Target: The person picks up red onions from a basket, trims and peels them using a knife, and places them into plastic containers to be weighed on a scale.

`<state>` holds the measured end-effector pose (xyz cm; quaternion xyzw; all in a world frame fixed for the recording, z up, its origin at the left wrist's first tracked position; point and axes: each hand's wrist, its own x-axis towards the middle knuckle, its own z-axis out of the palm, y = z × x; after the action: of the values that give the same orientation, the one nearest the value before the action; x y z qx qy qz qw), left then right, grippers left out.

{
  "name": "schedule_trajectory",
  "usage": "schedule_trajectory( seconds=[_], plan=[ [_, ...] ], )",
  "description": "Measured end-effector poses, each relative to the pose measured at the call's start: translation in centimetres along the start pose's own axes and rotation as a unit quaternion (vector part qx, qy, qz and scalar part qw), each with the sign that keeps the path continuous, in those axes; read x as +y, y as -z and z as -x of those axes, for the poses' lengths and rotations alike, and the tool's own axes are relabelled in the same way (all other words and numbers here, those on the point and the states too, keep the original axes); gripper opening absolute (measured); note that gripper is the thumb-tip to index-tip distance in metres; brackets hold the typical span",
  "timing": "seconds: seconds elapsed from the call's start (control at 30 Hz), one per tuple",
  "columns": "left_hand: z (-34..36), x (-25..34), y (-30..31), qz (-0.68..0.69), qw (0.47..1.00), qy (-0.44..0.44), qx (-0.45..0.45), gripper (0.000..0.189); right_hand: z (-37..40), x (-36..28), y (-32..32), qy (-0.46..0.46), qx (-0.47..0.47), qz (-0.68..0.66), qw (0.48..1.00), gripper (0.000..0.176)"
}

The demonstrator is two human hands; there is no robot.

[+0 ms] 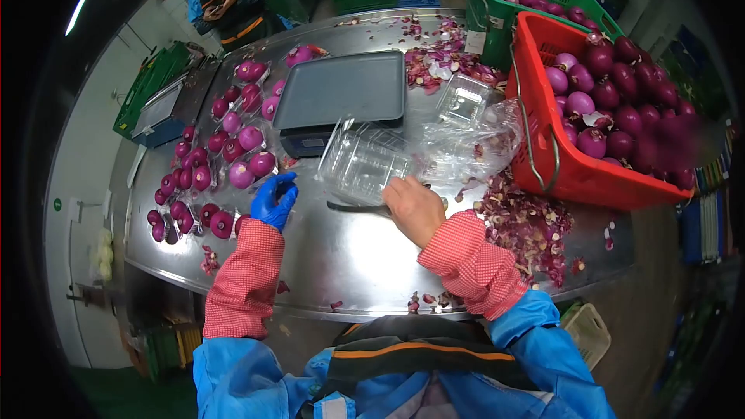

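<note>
Steel table (349, 260) | left hand (273, 200) half-open beside onions (250, 138) | right hand (415, 208) closed on knife (353, 206)

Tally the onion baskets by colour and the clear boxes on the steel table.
Red plastic basket of purple onions: 1
Green plastic basket of purple onions: 1
Clear plastic clamshell boxes: 2
Total: 4

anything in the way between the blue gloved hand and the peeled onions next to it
Nothing visible. The left hand is right beside the nearest peeled onions, with only bare table between them. The clear clamshell lies on its other side, by the right hand.
</note>
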<state>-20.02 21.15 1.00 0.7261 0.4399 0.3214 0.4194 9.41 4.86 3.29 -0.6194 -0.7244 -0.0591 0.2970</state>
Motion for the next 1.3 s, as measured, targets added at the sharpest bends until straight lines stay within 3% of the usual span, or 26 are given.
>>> schedule_trajectory(
  seconds=[0.1, 0.23, 0.37, 0.4, 0.53, 0.6, 0.67, 0.77, 0.83, 0.9, 0.97, 1.03, 1.1, 1.2, 1.3],
  plan=[
    [-0.4, 0.6, -3.3, 0.009, 0.997, 0.069, -0.037, 0.033, -0.9, 0.9, -0.3, 0.015, -0.015, -0.049, 0.999, 0.014],
    [-0.3, -2.3, -5.7, 0.002, 0.989, 0.131, -0.068, 0.031, -1.9, 1.2, 0.0, 0.018, 0.040, -0.045, 0.998, 0.019],
    [1.0, -1.6, -4.3, 0.029, 0.984, 0.157, -0.076, 0.030, 1.1, 1.3, 3.7, 0.008, 0.102, -0.005, 0.995, 0.017],
    [0.7, -0.4, -3.7, 0.039, 0.984, 0.173, -0.033, 0.025, 2.7, 1.3, 4.6, -0.001, 0.108, 0.012, 0.994, 0.016],
    [-0.9, 0.0, -0.9, 0.085, 0.994, 0.013, 0.063, 0.023, 11.6, 0.9, 6.0, 0.065, -0.007, -0.017, 0.998, 0.012],
    [-2.1, 5.2, -2.5, 0.024, 0.997, -0.046, 0.052, 0.025, 15.3, 0.7, 5.2, 0.065, -0.103, -0.056, 0.991, 0.030],
    [-2.9, 11.2, -6.5, 0.088, 0.987, -0.131, -0.022, 0.028, 16.3, 0.3, 5.4, 0.015, -0.184, -0.106, 0.977, 0.045],
    [-3.3, 21.7, -14.1, 0.100, 0.955, -0.238, -0.148, 0.031, 16.7, -0.6, 6.7, -0.064, -0.133, -0.181, 0.972, 0.049],
    [-3.6, 28.8, -18.8, 0.052, 0.944, -0.208, -0.250, 0.034, 17.8, 0.0, 6.9, -0.110, -0.121, -0.208, 0.964, 0.044],
    [-5.2, 32.3, -24.9, 0.070, 0.879, -0.348, -0.318, 0.040, 19.0, 1.1, 7.3, -0.140, -0.111, -0.207, 0.962, 0.040],
    [-6.1, 37.0, -30.9, -0.006, 0.809, -0.480, -0.340, 0.050, 20.8, 2.5, 8.1, -0.156, -0.103, -0.179, 0.966, 0.036],
    [-7.0, 40.0, -37.5, -0.052, 0.756, -0.556, -0.342, 0.065, 22.7, 3.4, 8.7, -0.214, -0.075, -0.198, 0.954, 0.033],
    [-7.3, 41.6, -44.2, -0.121, 0.745, -0.555, -0.349, 0.079, 24.0, 4.1, 10.2, -0.278, -0.074, -0.212, 0.934, 0.033],
    [-5.9, 45.4, -50.9, -0.273, 0.715, -0.544, -0.345, 0.075, 26.4, 5.4, 11.3, -0.302, 0.004, -0.188, 0.935, 0.037],
    [-6.6, 45.7, -57.7, -0.384, 0.563, -0.696, -0.227, 0.060, 28.6, 7.0, 12.3, -0.329, 0.020, -0.158, 0.931, 0.038]
  ],
)
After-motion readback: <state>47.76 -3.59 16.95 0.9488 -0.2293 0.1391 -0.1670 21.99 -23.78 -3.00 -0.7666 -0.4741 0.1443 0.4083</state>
